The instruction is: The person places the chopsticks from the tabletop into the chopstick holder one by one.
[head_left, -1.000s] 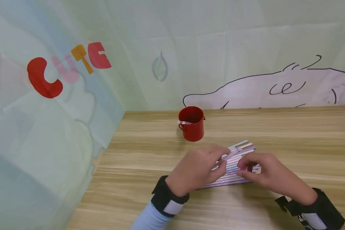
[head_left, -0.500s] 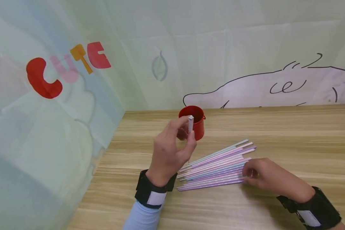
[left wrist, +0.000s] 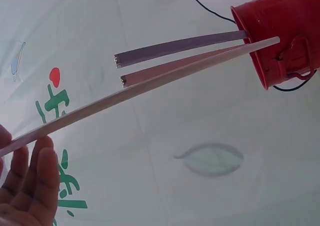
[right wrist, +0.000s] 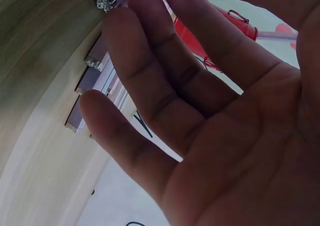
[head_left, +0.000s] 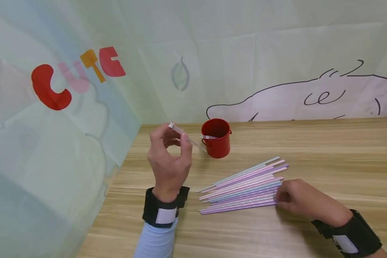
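My left hand (head_left: 169, 163) is raised left of a small red bucket (head_left: 218, 147), pinching a thin pale stick (head_left: 193, 142) with a silvery end between thumb and fingers. The stick slants toward the bucket; in the left wrist view its far tip overlaps the rim from outside. A purple stick (left wrist: 180, 49) and a pink stick (left wrist: 170, 69) lean out of the bucket's mouth. On the table, several pastel sticks (head_left: 242, 186) lie side by side. My right hand (head_left: 304, 199) rests at their right ends, thumb and index closed around a stick end that they mostly hide.
The wooden table (head_left: 342, 154) meets a printed cloth backdrop (head_left: 261, 57) behind the bucket. Another cloth wall (head_left: 61, 150) with coloured letters borders the table on the left.
My left hand has lifted a stick from the row and carried it up and left, past the bucket's front to its left side. My right hand has stayed near the row's right ends.
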The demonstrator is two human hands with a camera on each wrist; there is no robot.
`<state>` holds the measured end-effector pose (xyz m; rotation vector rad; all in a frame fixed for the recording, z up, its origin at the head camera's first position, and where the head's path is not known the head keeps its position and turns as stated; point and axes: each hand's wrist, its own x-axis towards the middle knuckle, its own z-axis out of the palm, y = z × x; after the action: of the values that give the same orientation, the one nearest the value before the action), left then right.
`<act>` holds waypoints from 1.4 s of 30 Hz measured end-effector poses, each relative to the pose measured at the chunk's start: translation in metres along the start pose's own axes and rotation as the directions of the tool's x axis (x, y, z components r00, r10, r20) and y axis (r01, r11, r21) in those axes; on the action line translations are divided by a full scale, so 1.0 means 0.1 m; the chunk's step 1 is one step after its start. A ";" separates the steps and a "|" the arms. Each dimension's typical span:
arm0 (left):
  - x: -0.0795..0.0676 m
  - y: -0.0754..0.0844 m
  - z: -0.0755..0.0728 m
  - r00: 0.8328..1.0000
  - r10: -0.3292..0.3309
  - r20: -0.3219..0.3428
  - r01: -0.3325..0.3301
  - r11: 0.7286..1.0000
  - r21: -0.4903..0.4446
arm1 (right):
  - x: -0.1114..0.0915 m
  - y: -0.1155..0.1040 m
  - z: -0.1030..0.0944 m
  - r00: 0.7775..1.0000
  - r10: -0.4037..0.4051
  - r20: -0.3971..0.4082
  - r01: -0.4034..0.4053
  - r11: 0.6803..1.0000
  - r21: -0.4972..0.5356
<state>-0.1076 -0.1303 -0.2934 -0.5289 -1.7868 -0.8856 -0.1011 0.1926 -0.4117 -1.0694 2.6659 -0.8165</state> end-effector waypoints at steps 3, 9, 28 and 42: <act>0.01 -0.01 0.00 1.000 -0.010 -0.028 0.010 1.000 0.010 | 0.00 0.02 0.00 1.000 -0.009 -0.008 0.009 1.000 -0.013; 0.00 -0.05 0.01 0.997 -0.008 -0.073 0.009 1.000 0.014 | -0.01 0.04 0.00 0.999 -0.025 -0.026 0.024 0.999 -0.035; -0.09 -0.19 0.14 0.993 -0.069 0.095 0.060 0.994 0.096 | -0.02 0.04 -0.01 0.992 0.124 0.012 -0.122 0.986 -0.112; -0.08 -0.17 0.15 0.989 -0.041 0.144 0.010 0.978 0.207 | -0.04 0.03 0.01 0.989 0.143 0.025 -0.141 0.987 -0.077</act>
<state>-0.1253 -0.1291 -0.3091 -0.4470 -1.9977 -0.6823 -0.0996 0.1968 -0.4142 -0.8870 2.7291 -0.6724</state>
